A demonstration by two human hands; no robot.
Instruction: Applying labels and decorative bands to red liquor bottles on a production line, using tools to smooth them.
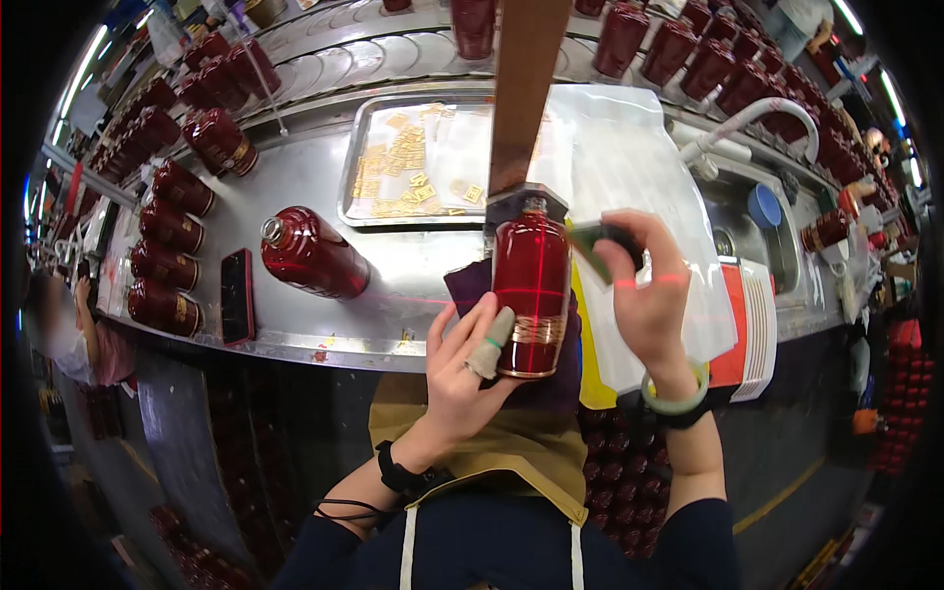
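Observation:
A glossy red bottle (532, 285) with a gold band near its base lies on a dark purple cloth (468, 282) in front of me, its neck pointing away into a dark holder. My left hand (464, 369) cups the bottle's lower end, with a covered fingertip on the glass. To the right of the bottle's shoulder, my right hand (649, 295) is raised and closed on a small dark green tool (596, 242). A thin red laser line crosses the bottle and my right fingers.
A second red bottle (313, 254) lies on the steel bench (295, 197) at left, beside a dark phone (236, 295). Behind it, a metal tray (356, 187) holds several gold labels. Rows of red bottles line the left edge and back conveyor. A sink with faucet (747, 123) sits at right.

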